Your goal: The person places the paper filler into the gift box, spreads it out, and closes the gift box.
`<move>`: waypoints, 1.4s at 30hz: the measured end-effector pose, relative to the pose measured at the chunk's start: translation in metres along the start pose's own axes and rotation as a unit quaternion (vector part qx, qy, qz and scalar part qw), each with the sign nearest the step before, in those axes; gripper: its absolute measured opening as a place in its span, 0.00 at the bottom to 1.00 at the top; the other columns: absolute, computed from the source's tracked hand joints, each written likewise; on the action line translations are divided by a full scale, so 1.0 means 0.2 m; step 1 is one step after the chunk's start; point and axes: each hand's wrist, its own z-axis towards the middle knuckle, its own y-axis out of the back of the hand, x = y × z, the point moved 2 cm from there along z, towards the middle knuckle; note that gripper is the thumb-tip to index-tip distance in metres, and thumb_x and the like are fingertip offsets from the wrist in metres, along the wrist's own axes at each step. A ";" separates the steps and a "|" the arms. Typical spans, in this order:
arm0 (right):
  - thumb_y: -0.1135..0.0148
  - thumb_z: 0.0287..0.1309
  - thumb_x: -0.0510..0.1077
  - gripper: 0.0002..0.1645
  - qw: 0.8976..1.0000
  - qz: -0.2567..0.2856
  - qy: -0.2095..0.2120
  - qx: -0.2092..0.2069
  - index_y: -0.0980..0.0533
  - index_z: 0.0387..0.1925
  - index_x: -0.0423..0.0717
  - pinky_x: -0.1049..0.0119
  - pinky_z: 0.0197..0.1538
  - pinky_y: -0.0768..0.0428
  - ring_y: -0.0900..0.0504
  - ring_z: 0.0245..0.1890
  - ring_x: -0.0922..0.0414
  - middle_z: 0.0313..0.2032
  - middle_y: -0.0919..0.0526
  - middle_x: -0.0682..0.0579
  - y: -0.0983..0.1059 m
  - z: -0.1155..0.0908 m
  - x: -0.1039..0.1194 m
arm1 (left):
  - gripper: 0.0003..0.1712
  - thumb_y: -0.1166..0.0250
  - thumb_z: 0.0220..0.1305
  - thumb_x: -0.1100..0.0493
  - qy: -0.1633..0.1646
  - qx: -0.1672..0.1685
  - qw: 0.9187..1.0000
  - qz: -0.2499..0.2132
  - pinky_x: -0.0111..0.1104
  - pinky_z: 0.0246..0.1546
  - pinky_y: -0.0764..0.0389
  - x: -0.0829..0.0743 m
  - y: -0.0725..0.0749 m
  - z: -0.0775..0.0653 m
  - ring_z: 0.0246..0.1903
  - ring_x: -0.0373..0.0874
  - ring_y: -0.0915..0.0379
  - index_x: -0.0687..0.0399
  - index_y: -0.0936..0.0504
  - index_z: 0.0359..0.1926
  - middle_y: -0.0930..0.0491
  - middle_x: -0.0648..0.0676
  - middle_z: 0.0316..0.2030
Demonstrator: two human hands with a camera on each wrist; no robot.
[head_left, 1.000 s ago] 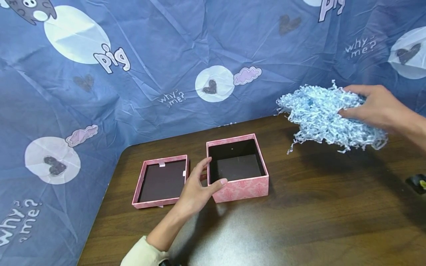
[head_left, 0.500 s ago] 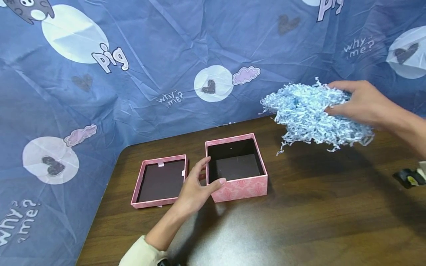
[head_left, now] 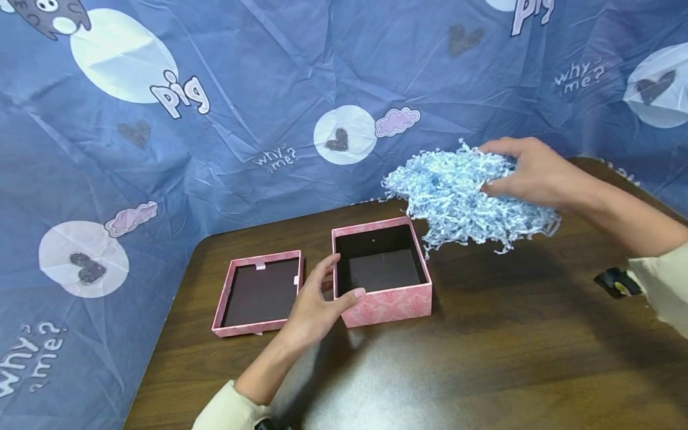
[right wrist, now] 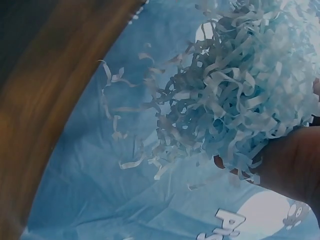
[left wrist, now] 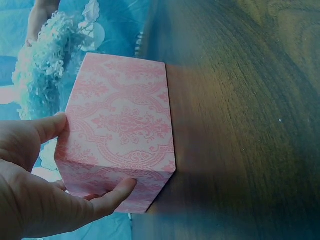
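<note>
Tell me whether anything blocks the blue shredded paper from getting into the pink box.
Nothing visible does. The right hand holds the blue shredded paper raised near the far right corner of the open pink box. The lid lies off to the left, and the left hand grips the box's near left corner.

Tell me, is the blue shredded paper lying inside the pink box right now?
No, the right hand holds the blue shredded paper up in the air, and the pink box shows its bare dark floor.
</note>
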 end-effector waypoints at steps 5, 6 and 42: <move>0.32 0.51 0.37 0.43 1.000 0.004 0.015 0.025 0.38 0.68 0.37 0.38 0.62 0.39 0.51 0.70 0.35 0.69 0.44 0.32 -0.07 0.02 0.05 | 0.44 0.27 0.54 0.48 -0.003 -0.003 1.000 0.002 0.51 0.55 0.28 0.00 0.00 0.00 0.60 0.57 0.34 0.41 0.38 0.70 0.36 0.59 0.65; 0.32 0.51 0.37 0.42 0.999 0.006 0.018 0.030 0.38 0.68 0.37 0.38 0.64 0.41 0.51 0.70 0.35 0.69 0.45 0.32 -0.08 0.02 0.06 | 0.45 0.27 0.54 0.48 -0.004 -0.003 1.000 0.002 0.51 0.55 0.29 0.00 0.00 0.00 0.60 0.57 0.34 0.41 0.38 0.70 0.36 0.59 0.65; 0.33 0.46 0.32 0.33 0.972 -0.115 0.181 0.092 0.24 0.58 0.44 0.52 0.51 0.26 0.29 0.51 0.46 0.47 0.26 0.45 -0.54 0.13 0.32 | 0.44 0.28 0.56 0.52 -0.020 -0.006 1.000 -0.017 0.49 0.58 0.31 0.00 0.00 0.01 0.61 0.54 0.35 0.50 0.39 0.70 0.32 0.57 0.62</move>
